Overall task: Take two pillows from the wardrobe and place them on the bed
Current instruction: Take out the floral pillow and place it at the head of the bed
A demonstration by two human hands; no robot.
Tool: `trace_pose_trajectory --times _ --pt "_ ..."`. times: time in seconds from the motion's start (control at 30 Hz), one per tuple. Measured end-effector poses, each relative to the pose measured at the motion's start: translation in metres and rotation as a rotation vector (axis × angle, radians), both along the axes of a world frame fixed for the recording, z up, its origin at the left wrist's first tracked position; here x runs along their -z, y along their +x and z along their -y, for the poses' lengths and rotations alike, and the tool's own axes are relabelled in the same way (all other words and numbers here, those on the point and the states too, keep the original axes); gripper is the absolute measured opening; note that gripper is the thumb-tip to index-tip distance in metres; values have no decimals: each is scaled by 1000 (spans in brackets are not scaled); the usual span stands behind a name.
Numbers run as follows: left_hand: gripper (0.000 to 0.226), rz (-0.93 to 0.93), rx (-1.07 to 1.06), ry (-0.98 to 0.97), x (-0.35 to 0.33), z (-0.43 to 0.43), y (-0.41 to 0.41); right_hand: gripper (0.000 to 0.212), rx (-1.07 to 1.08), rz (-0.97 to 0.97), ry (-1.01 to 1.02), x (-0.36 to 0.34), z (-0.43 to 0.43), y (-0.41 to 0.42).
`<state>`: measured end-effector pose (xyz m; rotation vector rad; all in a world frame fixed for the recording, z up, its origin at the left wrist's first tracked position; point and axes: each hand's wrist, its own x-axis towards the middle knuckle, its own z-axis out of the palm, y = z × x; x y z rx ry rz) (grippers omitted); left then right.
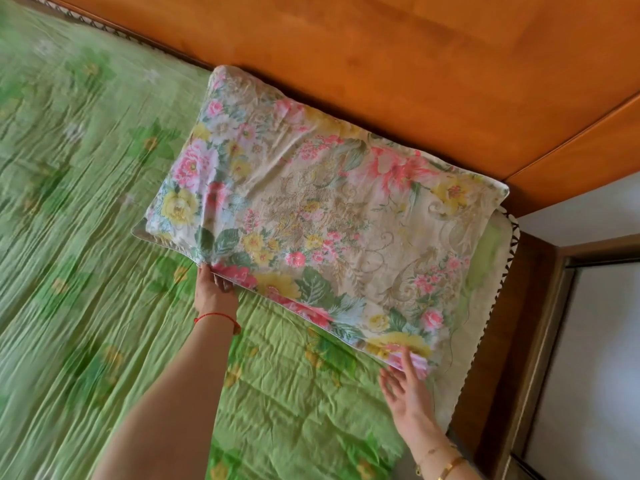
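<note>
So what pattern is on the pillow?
The pillow is floral: pink and yellow flowers, green leaves, cream ground; head view.

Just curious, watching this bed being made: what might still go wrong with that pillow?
1. The floral pillow has its right end near the bed's side edge; a nudge from the right hand might tip it off.
2. The left hand grips its near corner; pulling could rumple the green quilt.
3. Only one pillow shows; the second is still needed.
</note>
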<state>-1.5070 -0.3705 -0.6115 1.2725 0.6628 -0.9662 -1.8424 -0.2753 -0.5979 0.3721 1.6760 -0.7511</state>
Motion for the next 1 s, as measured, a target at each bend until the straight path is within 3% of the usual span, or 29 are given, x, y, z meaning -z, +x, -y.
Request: trace_pose_trajectory --times 0.1,0.27,0.47,0.6,0.73,1.0 --pt "22 -50 -2 -23 -7 -3 8 34 139 263 -60 3 1 18" --pt "17 -124 157 -33 -8 -4 31 8 213 167 -7 9 23 36" --pt "26 -222 107 -54 -11 17 51 10 209 -2 24 13 18 36" --pt "39 -70 76 -5 -13 24 62 14 150 127 -13 12 14 46" --pt "36 67 14 97 -7 14 71 7 121 99 26 14 15 55" --pt "42 -16 118 61 8 -10 69 4 11 188 37 29 9 36"
